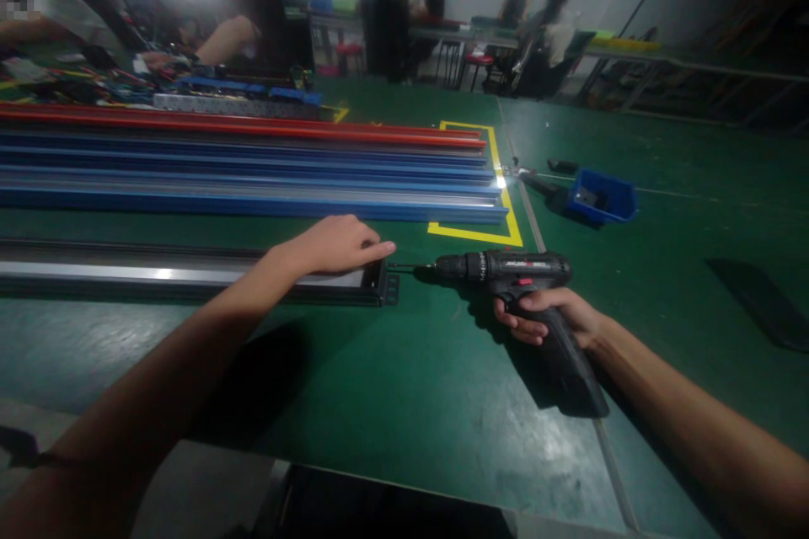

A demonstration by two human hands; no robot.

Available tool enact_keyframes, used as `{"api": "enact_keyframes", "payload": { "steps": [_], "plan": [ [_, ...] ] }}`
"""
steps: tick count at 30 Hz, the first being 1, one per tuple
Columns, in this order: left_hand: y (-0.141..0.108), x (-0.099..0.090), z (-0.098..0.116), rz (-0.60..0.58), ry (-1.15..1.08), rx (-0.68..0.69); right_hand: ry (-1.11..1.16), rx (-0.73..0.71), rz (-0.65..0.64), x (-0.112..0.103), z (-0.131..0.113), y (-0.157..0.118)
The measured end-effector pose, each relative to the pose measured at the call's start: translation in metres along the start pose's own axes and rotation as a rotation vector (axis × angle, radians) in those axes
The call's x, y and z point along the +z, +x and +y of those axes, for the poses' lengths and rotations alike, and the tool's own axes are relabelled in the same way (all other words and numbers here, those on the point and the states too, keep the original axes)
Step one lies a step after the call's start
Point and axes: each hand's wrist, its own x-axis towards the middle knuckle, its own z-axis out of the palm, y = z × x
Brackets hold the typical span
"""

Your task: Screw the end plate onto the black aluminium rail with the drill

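Observation:
My right hand (pixel 553 316) is wrapped round the grip of a black cordless drill (pixel 527 269). The drill points left, and its long bit (pixel 410 267) reaches the end of a long black metal profile (pixel 329 290). Across that end lies my left hand (pixel 334 244), gripping it from above, with the thumb stretched right and the other fingers bent over the far side, partly hidden. A small slotted black bracket (pixel 392 290) sticks out from the profile's end plate. Whether the bit's tip sits in a screw is too small to tell.
Behind lie several long blue profiles (pixel 379 189) and red ones (pixel 404 130), near yellow tape (pixel 474 233) on the green table (pixel 392 387). A blue bin (pixel 600 198) stands right, beside a dark tool (pixel 537 181). Co-workers sit beyond; one person's arm (pixel 227 38) is among cables.

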Motion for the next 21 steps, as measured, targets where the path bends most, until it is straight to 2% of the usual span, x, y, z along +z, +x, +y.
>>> {"api": "enact_keyframes", "payload": {
  "steps": [21],
  "plan": [
    [-0.0001,0.0005,-0.0001,0.011,-0.022,-0.007,0.011,0.011,0.001,-0.001,-0.0005,-0.0006]
  ]
}}
